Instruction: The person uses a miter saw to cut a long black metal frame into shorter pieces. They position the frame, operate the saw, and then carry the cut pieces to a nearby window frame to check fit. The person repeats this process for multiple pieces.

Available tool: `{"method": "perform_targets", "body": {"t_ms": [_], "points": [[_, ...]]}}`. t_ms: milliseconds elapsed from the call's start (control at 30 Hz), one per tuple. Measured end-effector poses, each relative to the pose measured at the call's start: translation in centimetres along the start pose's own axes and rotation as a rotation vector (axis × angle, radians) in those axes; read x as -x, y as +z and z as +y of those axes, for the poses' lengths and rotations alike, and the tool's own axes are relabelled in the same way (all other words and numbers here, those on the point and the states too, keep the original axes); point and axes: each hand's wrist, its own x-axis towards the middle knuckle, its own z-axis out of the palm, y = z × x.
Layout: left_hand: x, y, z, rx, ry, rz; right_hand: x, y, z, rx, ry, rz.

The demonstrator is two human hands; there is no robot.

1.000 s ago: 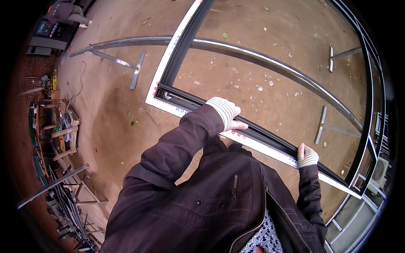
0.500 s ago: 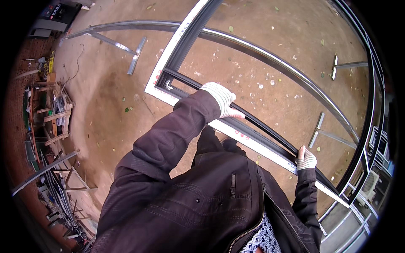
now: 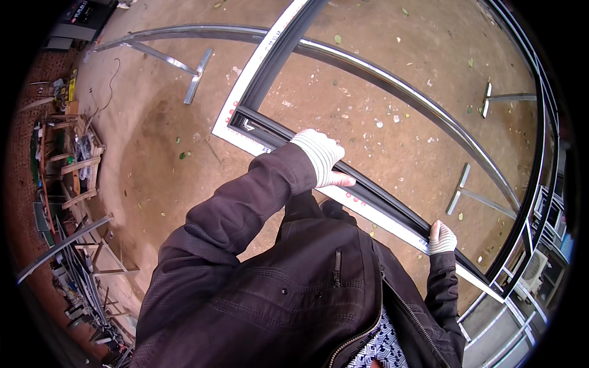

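A large dark window or door frame with white film on its outer faces lies at a slant before me. Along its near rail runs a long black strip, at or just in the channel; how deeply it sits I cannot tell. My left hand, in a white striped knit glove, is wrapped over the strip and rail, thumb toward me. Farther right, my right hand, gloved the same way with bare fingertips showing, grips the strip near the rail's right part. A metal corner piece shows in the left corner.
Grey metal support rails with T-shaped feet stand beneath and around the frame. At the left are a wooden rack and piled metal profiles. More frames stand at the right. Leaves lie on the brown floor.
The black strip's left part has come toward me, closer to the near rail's channel. My left hand has moved slightly down toward me with it; my right hand has shifted slightly down.
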Motion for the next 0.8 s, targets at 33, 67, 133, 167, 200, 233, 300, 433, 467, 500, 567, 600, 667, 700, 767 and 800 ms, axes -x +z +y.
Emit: {"method": "perform_targets", "body": {"t_ms": [33,67,133,167,200,233,300,433,467,500,567,600,667,700,767,800], "points": [[0.5,-0.1,-0.2,-0.035,0.037,0.018,0.0,0.1,0.2,-0.002,-0.012,0.000],[1.1,-0.2,-0.4,-0.069,0.073,0.035,0.0,0.3,0.4,-0.003,-0.025,-0.001],[2.1,-1.0,-1.1,-0.129,0.107,0.025,0.5,0.3,0.7,-0.015,-0.020,-0.004],[3.2,-1.3,-2.0,-0.128,0.094,0.029,0.5,0.2,0.6,-0.018,-0.003,-0.027],[3.7,-1.3,-3.1,-0.155,0.077,0.048,0.4,0.0,0.5,-0.021,0.015,-0.050],[4.3,-1.2,-4.2,-0.178,0.055,0.063,0.4,-0.1,0.3,-0.023,0.028,-0.079],[4.8,-0.7,-5.1,-0.182,0.049,0.081,0.4,-0.1,0.0,-0.031,0.030,-0.069],[4.3,-0.3,-4.8,-0.231,0.013,0.051,0.4,0.3,0.7,-0.025,0.042,-0.099],[4.2,-0.4,-4.5,-0.242,-0.011,0.028,0.4,0.3,0.6,-0.022,0.041,-0.102],[4.2,-0.3,-4.3,-0.252,-0.034,0.005,0.3,0.3,0.6,-0.026,0.041,-0.096],[4.5,0.8,-4.5,-0.261,-0.034,0.081,0.4,0.4,0.7,-0.037,0.041,-0.090],[4.6,1.1,-4.6,-0.250,-0.034,0.089,0.5,0.5,0.7,-0.048,0.032,-0.080],[4.6,1.5,-4.6,-0.229,-0.041,0.113,0.7,0.5,0.7,-0.083,0.035,-0.077],[4.6,1.6,-4.7,-0.214,-0.042,0.127,0.8,0.6,0.8,-0.101,0.036,-0.075],[4.4,1.9,-4.8,-0.187,-0.039,0.155,1.0,1.1,1.2,-0.093,0.055,-0.080],[4.3,2.4,-5.0,-0.181,-0.034,0.183,1.1,1.4,1.4,-0.091,0.052,-0.074]]}}
